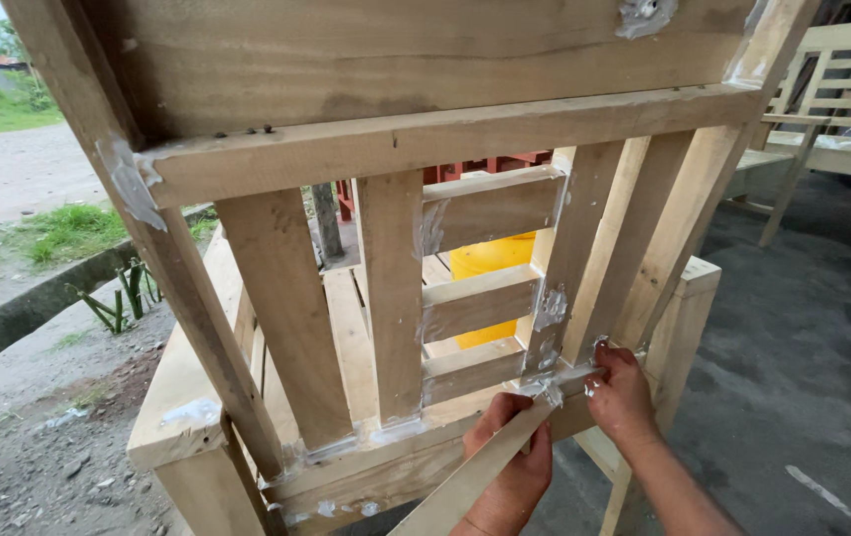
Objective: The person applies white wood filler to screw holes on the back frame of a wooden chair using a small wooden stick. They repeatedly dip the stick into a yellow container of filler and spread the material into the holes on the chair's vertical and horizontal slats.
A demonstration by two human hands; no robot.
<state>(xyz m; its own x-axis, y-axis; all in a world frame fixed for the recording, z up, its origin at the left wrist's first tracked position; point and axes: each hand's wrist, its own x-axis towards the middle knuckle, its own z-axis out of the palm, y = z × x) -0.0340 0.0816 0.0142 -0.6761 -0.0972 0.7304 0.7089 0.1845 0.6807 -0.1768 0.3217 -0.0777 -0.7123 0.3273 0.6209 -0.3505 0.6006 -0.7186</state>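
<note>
1. A big unfinished wooden chair frame [396, 129] fills the view, its pale slatted side turned toward the person, with a broad plank across the top and upright slats below.
2. Grey-white filler [551, 306] is smeared on several joints, thickest where the right-hand slats meet the lower rail.
3. More bare wooden furniture [843, 109] stands well apart at the upper right on dark pavement [803, 337], and a yellow container [490, 260] shows through the slats.
4. The left hand [510, 467] comes up from the bottom edge, wrist low, fingers curled tight around a long flat wooden strip [465, 481].
5. That strip runs diagonally from the bottom edge up to the lower rail, its filler-coated tip touching the joint.
6. The right hand [619, 392] reaches in from the lower right, forearm angled upward, fingers bent and pressed together against the same rail joint, just beside the strip's tip; its fingertips are daubed with filler.
</note>
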